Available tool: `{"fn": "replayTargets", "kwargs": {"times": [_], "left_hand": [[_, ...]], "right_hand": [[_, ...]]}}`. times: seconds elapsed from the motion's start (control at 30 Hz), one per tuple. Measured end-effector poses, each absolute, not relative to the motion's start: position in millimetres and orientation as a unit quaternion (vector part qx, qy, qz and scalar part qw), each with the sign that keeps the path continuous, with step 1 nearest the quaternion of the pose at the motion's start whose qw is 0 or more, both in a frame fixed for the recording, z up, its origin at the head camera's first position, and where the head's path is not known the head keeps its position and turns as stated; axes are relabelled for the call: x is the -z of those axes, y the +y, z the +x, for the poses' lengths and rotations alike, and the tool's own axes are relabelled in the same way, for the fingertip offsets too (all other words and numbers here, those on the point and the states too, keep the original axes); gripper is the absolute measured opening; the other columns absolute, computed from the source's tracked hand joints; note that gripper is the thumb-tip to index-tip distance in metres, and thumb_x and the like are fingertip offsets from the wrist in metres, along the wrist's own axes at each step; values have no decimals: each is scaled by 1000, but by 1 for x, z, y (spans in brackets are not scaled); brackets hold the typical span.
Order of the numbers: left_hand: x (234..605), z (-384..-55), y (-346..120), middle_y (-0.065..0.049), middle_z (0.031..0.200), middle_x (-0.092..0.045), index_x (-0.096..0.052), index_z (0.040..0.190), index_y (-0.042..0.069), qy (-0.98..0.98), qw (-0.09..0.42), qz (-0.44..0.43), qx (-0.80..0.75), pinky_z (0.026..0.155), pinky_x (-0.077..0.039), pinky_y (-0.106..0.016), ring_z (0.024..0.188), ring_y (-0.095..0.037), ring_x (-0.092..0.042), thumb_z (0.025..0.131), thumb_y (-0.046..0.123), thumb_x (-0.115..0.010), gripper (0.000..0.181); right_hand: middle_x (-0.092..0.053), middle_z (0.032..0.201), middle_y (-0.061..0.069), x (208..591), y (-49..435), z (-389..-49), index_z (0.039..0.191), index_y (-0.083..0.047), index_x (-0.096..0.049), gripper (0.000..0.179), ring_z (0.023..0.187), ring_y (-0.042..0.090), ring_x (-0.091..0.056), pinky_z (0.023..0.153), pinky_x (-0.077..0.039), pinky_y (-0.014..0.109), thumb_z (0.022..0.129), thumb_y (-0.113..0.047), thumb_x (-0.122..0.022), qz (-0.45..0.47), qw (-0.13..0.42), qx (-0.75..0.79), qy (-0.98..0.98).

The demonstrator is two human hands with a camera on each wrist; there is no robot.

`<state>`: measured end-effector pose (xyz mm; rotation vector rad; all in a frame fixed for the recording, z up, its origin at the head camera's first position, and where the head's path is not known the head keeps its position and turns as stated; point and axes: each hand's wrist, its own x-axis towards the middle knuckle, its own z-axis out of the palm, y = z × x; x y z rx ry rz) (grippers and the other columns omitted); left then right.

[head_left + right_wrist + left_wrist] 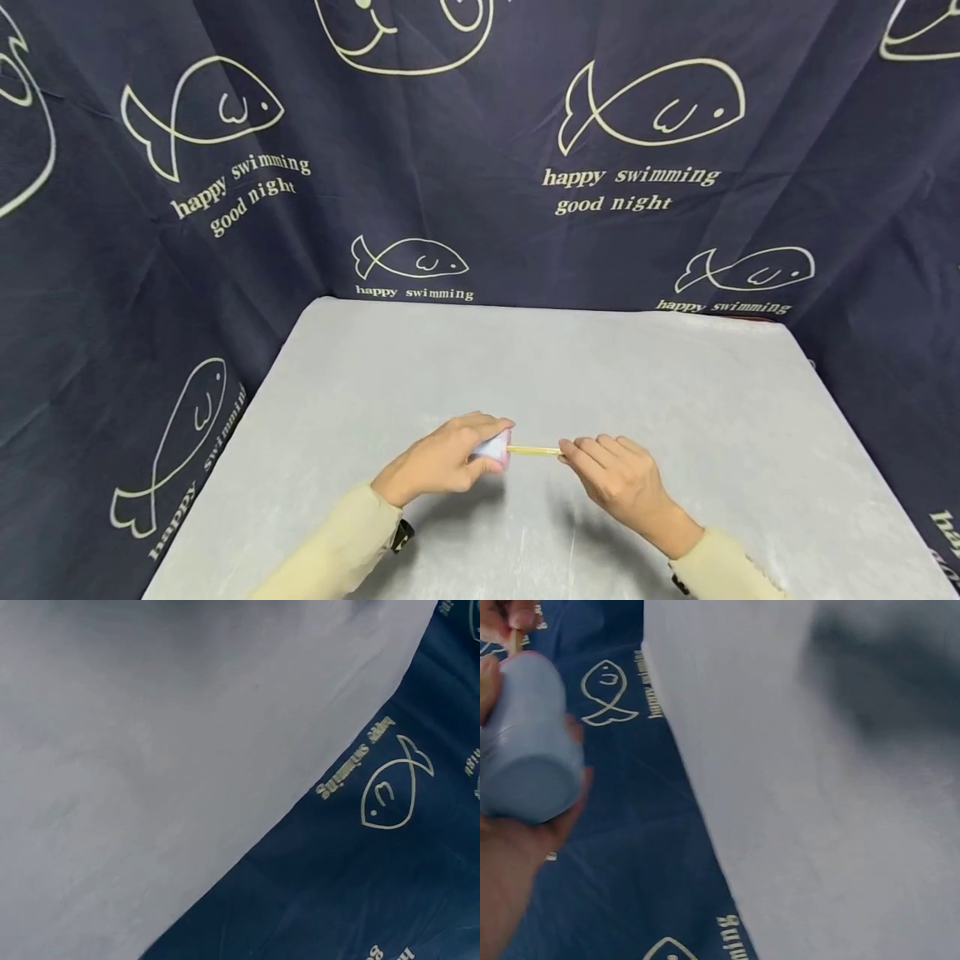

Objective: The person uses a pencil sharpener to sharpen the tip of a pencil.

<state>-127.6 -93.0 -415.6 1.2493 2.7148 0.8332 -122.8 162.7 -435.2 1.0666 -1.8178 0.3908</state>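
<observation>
My left hand [450,457] grips a light blue, cup-shaped pencil sharpener [492,447] with a pink end that faces right. A thin yellow pencil [534,451] runs level from that pink end to my right hand [615,479], whose fingertips pinch its other end. In the left wrist view the sharpener [532,742] shows its rounded blue base, with left fingers wrapped about it. Fingertips of the right hand [521,613] appear at the top corner there, on the pencil [514,642]. The right wrist view shows neither hand. The pencil's inner tip is hidden.
Both hands are over a table covered in a pale grey cloth [525,367]. Dark blue curtains [510,167] printed with fish and lettering hang behind it and at both sides. Shadows of the arms fall on the cloth.
</observation>
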Motion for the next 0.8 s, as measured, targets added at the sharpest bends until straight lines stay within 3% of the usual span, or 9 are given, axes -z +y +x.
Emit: {"fn": "replayTargets", "kwargs": {"times": [0.07,0.17,0.27,0.33,0.37,0.47,0.57,0.67,0.8], "left_hand": [[421,-131,-86,-10,118,-65,-55,128,-4,864,-47,440,-239,96,-47,-32,108,-20,-60,86,21,-67,50],[432,-131,-82,-7,110,-65,-57,123,-2,847,-160,479,-168,91,-47,-31,99,-18,-59,81,27,-70,53],[444,-125,-80,-5,104,-64,-57,120,-1,829,-229,498,-112,85,-46,-30,93,-16,-58,81,34,-68,54],[451,-119,-82,-4,104,-64,-57,120,-1,826,-247,498,-95,83,-47,-29,92,-15,-58,84,38,-63,53],[453,-117,-83,-5,104,-64,-57,120,-1,826,-253,496,-85,82,-47,-28,92,-15,-58,85,39,-61,53],[453,-116,-86,-6,107,-63,-56,122,-2,838,-246,480,-81,82,-47,-28,92,-15,-58,86,38,-60,53],[447,-121,-90,-7,110,-64,-57,123,-2,862,-202,452,-111,84,-48,-30,94,-17,-59,83,33,-67,54],[436,-126,-95,-11,114,-65,-56,125,-4,882,-112,420,-181,88,-50,-33,100,-19,-61,84,24,-69,52],[422,-129,-101,-9,115,-66,-56,128,-1,888,30,365,-276,86,-50,-31,95,-14,-60,88,19,-65,45]], "right_hand": [[-63,66,-7,436,169,-120,81,-12,-70,24,47,3,-44,41,-31,14,95,-25,-57,409,397,-213,-794],[-60,62,-10,437,175,-117,79,-17,-70,14,48,-5,-41,42,-32,12,89,-26,-65,345,171,-350,-854],[-57,58,-3,436,179,-117,78,-7,-70,11,49,-5,-40,44,-33,14,85,-14,-69,262,-69,-488,-829],[-53,57,2,436,179,-119,79,4,-67,13,49,-2,-39,45,-31,16,87,-7,-65,218,-180,-533,-797],[-52,58,3,438,177,-120,80,6,-66,14,50,-1,-39,46,-31,17,87,-6,-64,212,-205,-537,-790],[-55,63,-4,441,174,-120,85,-4,-67,9,51,-2,-39,47,-32,17,88,-12,-65,237,-158,-477,-831],[-61,72,-12,445,172,-120,92,-17,-65,8,56,-5,-45,49,-37,16,85,-20,-70,296,12,-379,-877],[-67,83,-11,450,173,-120,97,-17,-66,11,62,-1,-53,53,-42,18,88,-21,-68,356,190,-305,-862],[-68,85,-5,453,172,-124,96,-9,-68,19,64,8,-59,56,-46,22,98,-19,-52,430,353,-227,-799]]}}
